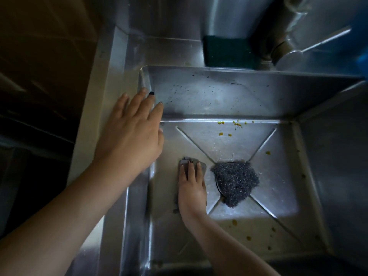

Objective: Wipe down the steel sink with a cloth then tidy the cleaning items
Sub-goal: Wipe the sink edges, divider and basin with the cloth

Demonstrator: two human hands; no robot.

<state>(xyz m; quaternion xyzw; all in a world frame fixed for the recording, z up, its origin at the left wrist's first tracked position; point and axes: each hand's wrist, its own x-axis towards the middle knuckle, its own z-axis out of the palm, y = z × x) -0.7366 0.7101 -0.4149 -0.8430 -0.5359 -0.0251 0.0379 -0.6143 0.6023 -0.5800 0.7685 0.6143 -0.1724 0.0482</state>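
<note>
While left fingers (137, 103) splay wide, flat right fingers (191, 170) pin the cloth (182, 163) lengthwise front-to-back.

Square stainless-steel sink basin (219, 96): deep, floor creased in an X toward the central drain; yellow specks at 12 and 5 o'clock.
Small grey folded cloth (203, 167): flat on the floor, 9 o'clock of the drain, pressed under right hand (192, 188).
Grey steel-wool scourer (236, 181): heaped over the drain.
Dark green scouring pad (229, 50): back ledge, 12 o'clock.

Right hand (192, 188) presses cloth (184, 163) on sink (219, 92) floor; left hand (131, 132) rests on rim.
</note>
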